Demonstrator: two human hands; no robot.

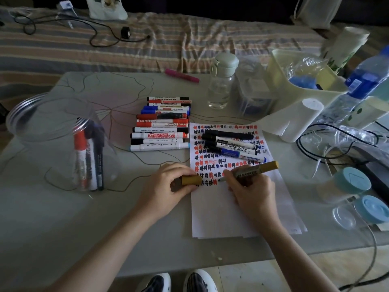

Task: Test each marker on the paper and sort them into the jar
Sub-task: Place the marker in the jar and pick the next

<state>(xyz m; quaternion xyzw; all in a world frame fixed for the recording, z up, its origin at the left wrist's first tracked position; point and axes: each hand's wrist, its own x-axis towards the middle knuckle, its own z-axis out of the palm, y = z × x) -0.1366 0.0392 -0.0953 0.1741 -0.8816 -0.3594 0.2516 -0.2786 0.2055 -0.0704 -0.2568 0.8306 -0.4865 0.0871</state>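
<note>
I see the table bearing the clear jar at left, three markers upright inside; the paper lies right of centre, marks across its top; my right hand grips the gold marker, tip on the paper; my left hand pinches its cap.

Two bare forearms in view, no sleeves visible up to frame edge. No watch, bracelet or ring seen on left hand or right hand. Fingernails short, unpainted as far as dim light shows. Below hands, at bottom edge: pair of shoes, left shoe and right shoe, white rounded toes and soles, dark patterned uppers, possibly striped or checked; detail too dim to tell. Legs and clothing above shoes not visible.
</note>
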